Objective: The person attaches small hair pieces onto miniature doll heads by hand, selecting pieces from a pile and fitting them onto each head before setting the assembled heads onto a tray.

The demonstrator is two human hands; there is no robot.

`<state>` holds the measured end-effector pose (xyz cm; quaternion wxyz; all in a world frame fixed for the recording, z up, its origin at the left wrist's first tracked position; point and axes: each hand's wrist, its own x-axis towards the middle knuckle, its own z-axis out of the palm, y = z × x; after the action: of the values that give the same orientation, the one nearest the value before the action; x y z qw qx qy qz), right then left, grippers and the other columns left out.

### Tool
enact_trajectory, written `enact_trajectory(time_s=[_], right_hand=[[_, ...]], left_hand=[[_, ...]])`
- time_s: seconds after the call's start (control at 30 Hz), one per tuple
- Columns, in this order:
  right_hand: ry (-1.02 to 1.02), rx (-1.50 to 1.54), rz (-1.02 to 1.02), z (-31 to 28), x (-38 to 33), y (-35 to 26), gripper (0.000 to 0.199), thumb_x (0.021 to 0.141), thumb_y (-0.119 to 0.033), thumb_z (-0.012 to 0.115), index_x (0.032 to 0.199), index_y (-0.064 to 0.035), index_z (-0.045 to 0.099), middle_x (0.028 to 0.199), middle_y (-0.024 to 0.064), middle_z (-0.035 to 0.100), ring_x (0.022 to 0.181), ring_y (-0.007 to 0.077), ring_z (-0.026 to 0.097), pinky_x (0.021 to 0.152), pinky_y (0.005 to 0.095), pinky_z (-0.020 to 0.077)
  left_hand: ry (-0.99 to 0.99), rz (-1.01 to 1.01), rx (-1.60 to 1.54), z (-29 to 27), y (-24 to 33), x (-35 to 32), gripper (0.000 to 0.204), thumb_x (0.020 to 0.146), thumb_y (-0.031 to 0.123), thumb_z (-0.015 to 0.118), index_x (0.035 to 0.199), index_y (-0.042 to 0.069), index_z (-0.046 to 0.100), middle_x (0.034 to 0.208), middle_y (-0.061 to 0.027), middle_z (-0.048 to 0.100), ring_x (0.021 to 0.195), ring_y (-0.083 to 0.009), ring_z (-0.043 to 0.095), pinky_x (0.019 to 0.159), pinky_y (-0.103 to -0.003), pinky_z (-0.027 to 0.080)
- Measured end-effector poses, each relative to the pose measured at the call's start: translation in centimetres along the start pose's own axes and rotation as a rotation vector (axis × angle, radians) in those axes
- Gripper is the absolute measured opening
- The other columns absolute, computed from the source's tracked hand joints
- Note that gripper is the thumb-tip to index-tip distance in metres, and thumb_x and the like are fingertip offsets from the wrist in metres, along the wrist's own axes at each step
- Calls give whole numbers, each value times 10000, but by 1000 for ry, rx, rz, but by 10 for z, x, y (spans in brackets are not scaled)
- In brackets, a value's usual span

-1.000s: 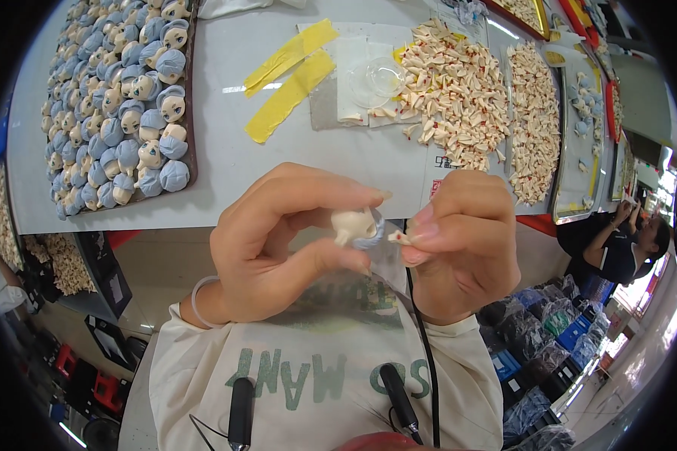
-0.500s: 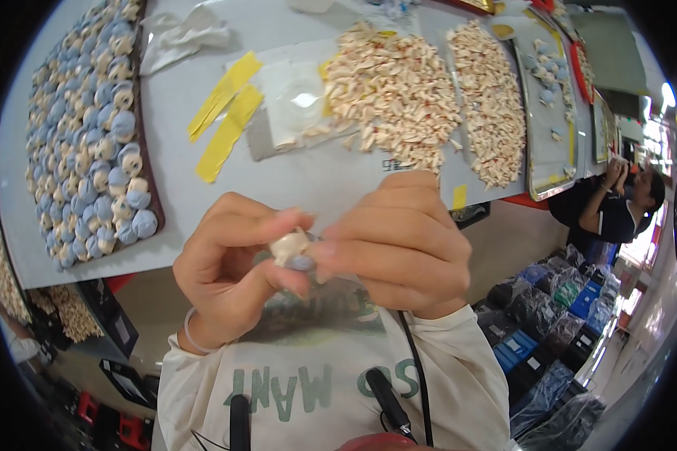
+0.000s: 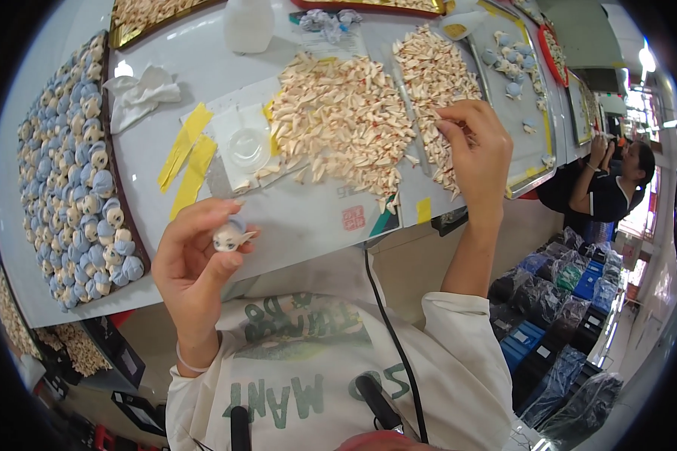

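Between the thumb and fingers of my left hand (image 3: 188, 263) is a small doll head (image 3: 226, 239), with a pale face, painted eyes and a blue cap-like top. A pointed ear-like piece sticks out from its right side. My right hand (image 3: 480, 154) is over the narrower pile of pointed cream pieces (image 3: 432, 64), thumb and forefinger pinched close together; whatever may be between them is too small to make out. A wider pile of the same pieces (image 3: 338, 120) spreads between my hands. Left of it, a round clear dish (image 3: 248, 149) rests on a pale sheet.
At the left stands a brown-edged tray (image 3: 120, 169) packed with blue-and-cream heads. Yellow tape strips (image 3: 184, 158), a crumpled tissue (image 3: 143, 96) and a white bottle (image 3: 248, 26) lie or stand beyond. Another tray (image 3: 515, 131) holds several heads. A co-worker (image 3: 617, 173) sits far right.
My hands were together at the doll head. Now they are apart: the left has moved left with the head, the right has reached away to the narrower pile. A pointed piece shows on the head.
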<state>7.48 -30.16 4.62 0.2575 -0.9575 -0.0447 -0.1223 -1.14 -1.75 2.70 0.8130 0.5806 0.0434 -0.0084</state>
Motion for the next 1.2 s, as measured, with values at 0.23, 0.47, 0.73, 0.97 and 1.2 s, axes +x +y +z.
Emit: enact_trajectory(time_s=[0.23,0.47,0.73,0.97,1.2], right_hand=[[136,-123,-206,-4,7,6,80,677,-5,586,754,-20,569,775,77,556,756,256,523,661,324,410],[195,-25,-169,-6,10,5,88,650,12,581,710,3,517,778,86,574,692,225,544,630,307,424],[245,298,29,-8,-1,5,95,670,65,565,665,7,489,755,82,593,671,105,543,601,210,420],[162,600,204,-13,-9,-15,186,721,97,542,900,64,581,793,112,610,709,134,575,643,201,455],[4,798,111,5,-9,-40,113,730,59,586,842,68,600,791,127,612,713,174,591,676,232,478]], left_hand=[[19,23,84,-1,0,0,345,707,224,685,938,31,519,1050,-142,482,806,-183,555,668,-262,473],[-60,69,65,-5,0,4,219,720,10,629,912,-22,529,1047,-158,460,858,-168,546,720,-264,509],[-158,54,51,-12,0,6,212,699,-37,626,895,-37,546,1035,-165,457,875,-172,530,735,-277,506],[-184,36,9,-13,3,7,208,698,-44,625,894,-46,558,1046,-169,461,907,-191,519,743,-290,493],[-200,-53,-192,-16,2,9,228,735,-53,583,958,-46,538,1076,-176,475,960,-203,506,762,-296,481]])
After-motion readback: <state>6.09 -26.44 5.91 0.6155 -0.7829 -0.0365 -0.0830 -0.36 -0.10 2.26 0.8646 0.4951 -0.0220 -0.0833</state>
